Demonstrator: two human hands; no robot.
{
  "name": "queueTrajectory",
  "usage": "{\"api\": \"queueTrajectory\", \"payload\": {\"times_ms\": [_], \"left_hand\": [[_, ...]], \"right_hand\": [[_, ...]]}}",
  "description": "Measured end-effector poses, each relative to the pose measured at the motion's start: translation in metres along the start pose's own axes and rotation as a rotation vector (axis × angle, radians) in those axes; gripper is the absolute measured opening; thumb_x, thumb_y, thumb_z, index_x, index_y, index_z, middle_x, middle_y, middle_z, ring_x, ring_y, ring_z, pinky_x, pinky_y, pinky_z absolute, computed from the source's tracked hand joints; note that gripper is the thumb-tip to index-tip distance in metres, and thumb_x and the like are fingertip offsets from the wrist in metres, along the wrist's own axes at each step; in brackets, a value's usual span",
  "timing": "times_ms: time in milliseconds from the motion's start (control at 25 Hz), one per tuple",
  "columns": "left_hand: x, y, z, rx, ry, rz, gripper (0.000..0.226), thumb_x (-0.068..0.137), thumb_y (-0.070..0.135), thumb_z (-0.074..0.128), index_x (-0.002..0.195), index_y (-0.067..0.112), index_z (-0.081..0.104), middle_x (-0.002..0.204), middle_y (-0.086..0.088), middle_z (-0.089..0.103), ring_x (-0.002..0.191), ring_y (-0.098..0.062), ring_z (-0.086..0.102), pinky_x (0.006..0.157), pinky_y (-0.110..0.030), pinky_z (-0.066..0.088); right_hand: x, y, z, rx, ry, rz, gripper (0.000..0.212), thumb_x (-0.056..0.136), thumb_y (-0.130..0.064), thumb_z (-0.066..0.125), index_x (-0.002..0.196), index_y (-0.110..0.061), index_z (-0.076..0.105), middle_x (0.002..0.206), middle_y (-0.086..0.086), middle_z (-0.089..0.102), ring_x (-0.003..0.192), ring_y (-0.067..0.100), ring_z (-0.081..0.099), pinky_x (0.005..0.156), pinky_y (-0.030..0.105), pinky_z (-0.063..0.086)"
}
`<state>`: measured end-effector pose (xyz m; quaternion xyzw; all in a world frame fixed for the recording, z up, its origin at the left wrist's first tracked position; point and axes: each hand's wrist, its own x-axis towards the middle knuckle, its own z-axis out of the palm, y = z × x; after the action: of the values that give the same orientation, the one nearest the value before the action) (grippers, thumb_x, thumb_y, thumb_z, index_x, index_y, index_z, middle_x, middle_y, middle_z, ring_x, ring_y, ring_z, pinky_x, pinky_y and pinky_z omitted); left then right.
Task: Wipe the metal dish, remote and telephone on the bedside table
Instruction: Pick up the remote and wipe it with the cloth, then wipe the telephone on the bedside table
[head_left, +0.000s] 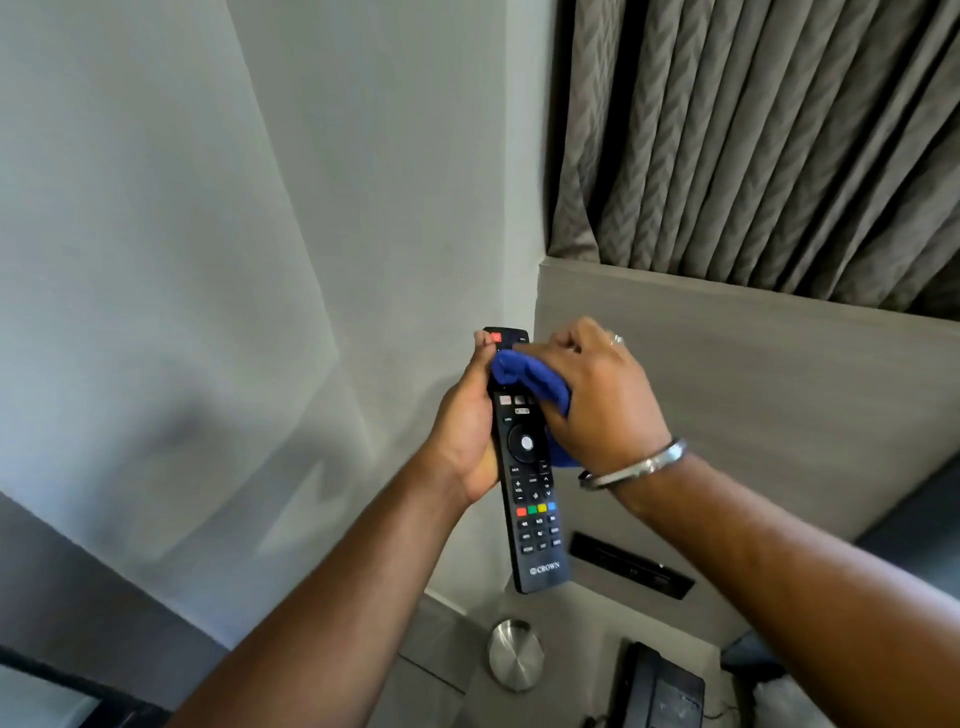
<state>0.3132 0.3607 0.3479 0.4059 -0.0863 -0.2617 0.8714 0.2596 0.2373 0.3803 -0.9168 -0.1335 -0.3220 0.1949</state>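
Observation:
My left hand (464, 431) grips a long black remote (531, 499) from its left side and holds it upright in the air, buttons facing me. Against the remote's upper part, my right hand (597, 395) presses a bunched blue cloth (524, 379); this hand wears a ring and a metal bangle. Below on the bedside table (441, 654) sits a round brushed-metal dish (515, 654). To its right, the dark telephone (660, 691) is partly cut off by the frame's bottom edge.
A white wall fills the left. A grey wooden headboard panel (727, 374) with a dark switch plate (631, 571) stands to the right. Patterned grey curtains (753, 130) hang above the panel. A dark edge runs along the bottom left.

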Motion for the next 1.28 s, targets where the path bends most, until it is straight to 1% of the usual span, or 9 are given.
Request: {"api": "queueTrajectory", "payload": {"times_ms": [200,320,480,600,680,840,1040,1160,1280], "left_hand": [[0.034,-0.044,-0.031,-0.014,0.156,-0.12,0.06,0.096,0.064,0.034,0.093,0.012,0.062,0.092,-0.007,0.072,0.098,-0.032,0.07,0.082,-0.041,0.058],[0.036,-0.113,-0.077,0.145,0.192,-0.283,0.048,0.089,0.057,0.055,0.101,0.011,0.065,0.09,-0.009,0.076,0.09,-0.037,0.074,0.071,-0.042,0.061],[0.047,-0.244,-0.147,0.341,0.191,-0.491,0.027,0.089,0.031,0.069,0.105,0.011,0.061,0.107,-0.019,0.075,0.097,-0.036,0.073,0.077,-0.045,0.061],[0.066,-0.358,-0.195,0.523,0.286,-0.497,0.015,0.094,0.029,0.065,0.095,0.014,0.063,0.081,-0.006,0.074,0.067,-0.022,0.071,0.06,-0.041,0.062],[0.084,-0.429,-0.228,0.708,0.325,-0.458,0.019,0.094,0.03,0.065,0.09,0.011,0.063,0.065,0.0,0.064,0.055,-0.019,0.064,0.054,-0.04,0.059],[0.113,-0.546,-0.291,1.049,0.409,-0.387,0.03,0.094,0.037,0.062,0.098,0.007,0.062,0.077,0.001,0.063,0.073,-0.023,0.064,0.062,-0.025,0.047],[0.124,-0.601,-0.325,1.343,0.472,-0.385,0.045,0.092,0.051,0.055,0.108,0.009,0.058,0.092,-0.006,0.067,0.083,-0.028,0.065,0.071,-0.034,0.048],[0.123,-0.6,-0.317,1.66,0.585,-0.224,0.05,0.09,0.045,0.053,0.123,0.008,0.057,0.116,-0.016,0.065,0.107,-0.036,0.06,0.091,-0.044,0.048],[0.112,-0.611,-0.269,1.662,0.217,0.065,0.041,0.094,0.036,0.049,0.129,0.015,0.055,0.123,-0.01,0.062,0.114,-0.026,0.055,0.096,-0.037,0.039]], "right_hand": [[-0.13,0.013,0.022,0.187,-0.45,-0.071,0.039,0.075,-0.015,0.069,0.113,-0.024,0.066,0.091,0.007,0.061,0.073,0.026,0.056,0.066,0.03,0.048],[-0.192,0.057,0.023,0.277,-0.543,0.332,0.031,0.083,-0.031,0.067,0.113,-0.03,0.059,0.096,-0.003,0.069,0.085,0.018,0.065,0.074,0.03,0.052],[-0.302,0.115,0.046,0.212,-0.425,0.885,0.018,0.08,-0.031,0.073,0.091,-0.02,0.062,0.08,-0.003,0.066,0.07,0.014,0.061,0.064,0.029,0.05],[-0.386,0.153,0.082,0.241,-0.508,1.119,0.014,0.08,-0.02,0.074,0.088,-0.012,0.066,0.074,0.004,0.067,0.065,0.022,0.06,0.062,0.034,0.049],[-0.435,0.182,0.109,0.299,-0.669,1.152,0.012,0.083,-0.02,0.072,0.086,-0.012,0.063,0.069,0.006,0.062,0.062,0.023,0.057,0.06,0.035,0.046],[-0.501,0.25,0.173,0.42,-1.007,1.071,0.012,0.084,-0.03,0.069,0.085,-0.023,0.06,0.07,-0.01,0.055,0.065,0.012,0.055,0.057,0.019,0.039],[-0.517,0.337,0.26,-0.002,-0.803,0.977,0.039,0.082,-0.036,0.069,0.112,-0.013,0.062,0.103,0.012,0.065,0.097,0.032,0.06,0.079,0.035,0.048],[-0.532,0.347,0.284,-0.267,-0.627,1.023,0.063,0.078,-0.043,0.069,0.13,-0.016,0.048,0.131,0.018,0.05,0.117,0.039,0.048,0.092,0.049,0.046],[-0.567,0.293,0.299,-0.328,-0.538,1.066,0.075,0.082,-0.055,0.053,0.144,-0.021,0.027,0.152,0.018,0.027,0.135,0.042,0.029,0.104,0.054,0.034]]}}
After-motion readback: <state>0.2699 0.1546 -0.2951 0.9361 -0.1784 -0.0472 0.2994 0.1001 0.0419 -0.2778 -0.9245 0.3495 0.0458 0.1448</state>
